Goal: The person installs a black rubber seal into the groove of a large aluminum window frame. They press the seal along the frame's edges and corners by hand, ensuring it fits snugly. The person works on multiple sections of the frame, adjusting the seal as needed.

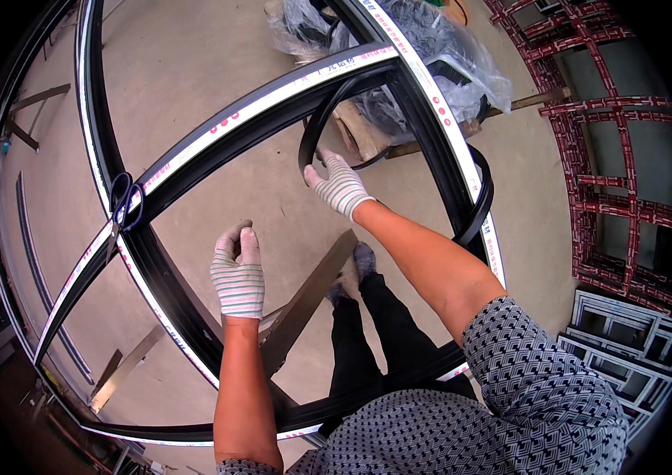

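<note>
Black window-frame bars with white printed film (265, 99) form a large grid around me. A black rubber strip (318, 119) loops down from the bar joint at the upper middle. My right hand (339, 184), in a striped knit glove, has its fingers closed at the lower end of this loop. My left hand (239, 273), in a matching glove, is lifted inside the same opening, apart from the bars. Its fingers are curled toward the thumb, and nothing shows between them. Scissors (126, 204) with dark blue handles rest on the bar joint at left.
Clear plastic wrapping (447, 55) covers a dark bundle beyond the frame. Another black strip loop (482, 198) hangs over the right bar. A flat brown bar (308, 305) leans near my legs. Red-wrapped frames (625, 150) and white frames (629, 336) stand at right.
</note>
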Action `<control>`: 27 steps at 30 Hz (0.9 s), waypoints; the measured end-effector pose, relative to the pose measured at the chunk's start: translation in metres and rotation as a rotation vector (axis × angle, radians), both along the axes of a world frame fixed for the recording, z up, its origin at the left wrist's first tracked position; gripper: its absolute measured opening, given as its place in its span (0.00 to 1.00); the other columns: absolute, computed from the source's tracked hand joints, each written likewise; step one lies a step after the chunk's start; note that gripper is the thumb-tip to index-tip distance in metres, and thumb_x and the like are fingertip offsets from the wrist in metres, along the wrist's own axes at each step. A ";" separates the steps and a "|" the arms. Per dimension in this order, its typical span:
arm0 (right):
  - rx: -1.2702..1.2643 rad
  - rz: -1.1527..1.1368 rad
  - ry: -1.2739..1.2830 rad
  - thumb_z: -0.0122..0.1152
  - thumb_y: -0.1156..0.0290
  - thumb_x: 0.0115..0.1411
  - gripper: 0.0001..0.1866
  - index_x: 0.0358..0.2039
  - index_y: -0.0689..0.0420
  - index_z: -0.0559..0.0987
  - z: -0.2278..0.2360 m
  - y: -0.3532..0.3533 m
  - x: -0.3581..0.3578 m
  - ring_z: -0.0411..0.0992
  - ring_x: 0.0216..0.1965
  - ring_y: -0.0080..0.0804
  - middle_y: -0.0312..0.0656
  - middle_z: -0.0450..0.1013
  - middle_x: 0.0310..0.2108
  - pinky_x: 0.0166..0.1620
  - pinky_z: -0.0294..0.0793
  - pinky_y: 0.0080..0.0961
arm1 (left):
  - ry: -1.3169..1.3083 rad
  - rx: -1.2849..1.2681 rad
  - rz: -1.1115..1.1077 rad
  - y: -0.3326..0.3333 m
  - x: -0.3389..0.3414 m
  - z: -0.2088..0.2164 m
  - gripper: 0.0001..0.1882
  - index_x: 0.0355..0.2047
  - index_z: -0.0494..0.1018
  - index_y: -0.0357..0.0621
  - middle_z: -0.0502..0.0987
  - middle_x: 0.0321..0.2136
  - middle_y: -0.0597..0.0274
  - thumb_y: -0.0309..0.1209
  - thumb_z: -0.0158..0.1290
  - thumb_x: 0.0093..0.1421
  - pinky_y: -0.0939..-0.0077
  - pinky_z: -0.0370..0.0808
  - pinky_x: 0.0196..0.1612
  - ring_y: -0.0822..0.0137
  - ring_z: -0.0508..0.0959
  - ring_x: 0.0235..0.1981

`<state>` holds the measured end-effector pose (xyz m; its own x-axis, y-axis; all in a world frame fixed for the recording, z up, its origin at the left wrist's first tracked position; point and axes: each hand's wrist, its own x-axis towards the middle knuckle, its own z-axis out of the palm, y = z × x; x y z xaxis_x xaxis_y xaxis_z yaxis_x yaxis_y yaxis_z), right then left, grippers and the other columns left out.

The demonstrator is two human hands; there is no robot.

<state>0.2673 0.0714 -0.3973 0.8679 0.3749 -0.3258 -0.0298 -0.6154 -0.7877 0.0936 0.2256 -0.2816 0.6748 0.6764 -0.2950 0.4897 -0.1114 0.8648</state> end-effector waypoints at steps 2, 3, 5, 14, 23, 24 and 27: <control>0.053 0.036 0.137 0.58 0.54 0.67 0.30 0.61 0.64 0.74 -0.005 -0.002 0.001 0.71 0.60 0.59 0.63 0.73 0.57 0.65 0.69 0.42 | -0.026 0.182 -0.119 0.001 0.026 0.000 0.15 0.51 0.79 0.36 0.82 0.45 0.56 0.34 0.56 0.72 0.69 0.77 0.54 0.67 0.81 0.46; 0.081 0.054 0.205 0.57 0.54 0.68 0.28 0.59 0.64 0.76 -0.007 -0.002 0.000 0.72 0.59 0.59 0.62 0.75 0.55 0.63 0.70 0.42 | -0.041 0.273 -0.180 0.002 0.040 0.001 0.16 0.52 0.79 0.36 0.82 0.45 0.57 0.35 0.56 0.72 0.70 0.77 0.54 0.68 0.81 0.46; 0.042 0.082 0.084 0.55 0.55 0.69 0.25 0.52 0.65 0.79 -0.008 -0.002 -0.004 0.76 0.51 0.59 0.61 0.78 0.49 0.57 0.74 0.44 | -0.109 0.459 -0.292 0.009 0.069 0.004 0.18 0.57 0.76 0.38 0.78 0.54 0.52 0.32 0.58 0.69 0.65 0.74 0.60 0.61 0.78 0.54; 0.063 0.086 0.142 0.55 0.51 0.70 0.22 0.44 0.59 0.81 0.031 0.036 -0.014 0.79 0.41 0.58 0.57 0.81 0.37 0.46 0.78 0.48 | -0.008 1.071 -0.635 0.018 0.187 0.008 0.53 0.66 0.66 0.34 0.69 0.64 0.38 0.56 0.70 0.49 0.46 0.56 0.73 0.42 0.66 0.68; 0.104 0.108 -0.079 0.58 0.59 0.65 0.15 0.40 0.56 0.84 0.029 0.108 -0.003 0.82 0.41 0.52 0.52 0.83 0.38 0.46 0.80 0.45 | 0.242 1.063 -0.789 0.019 0.229 0.017 0.53 0.68 0.66 0.36 0.77 0.56 0.41 0.55 0.71 0.49 0.55 0.71 0.64 0.45 0.77 0.58; 0.108 0.104 -0.085 0.57 0.59 0.65 0.15 0.40 0.56 0.84 0.026 0.111 -0.003 0.82 0.41 0.52 0.52 0.83 0.38 0.46 0.80 0.45 | 0.279 1.030 -0.798 0.020 0.233 0.019 0.52 0.68 0.66 0.37 0.77 0.56 0.41 0.54 0.71 0.50 0.55 0.72 0.63 0.45 0.77 0.58; 0.117 0.114 -0.080 0.57 0.60 0.65 0.14 0.39 0.55 0.84 0.031 0.117 0.004 0.82 0.42 0.52 0.52 0.83 0.38 0.46 0.80 0.44 | 0.299 0.991 -0.810 0.025 0.237 0.019 0.47 0.66 0.68 0.38 0.78 0.54 0.41 0.52 0.70 0.52 0.57 0.75 0.60 0.46 0.79 0.55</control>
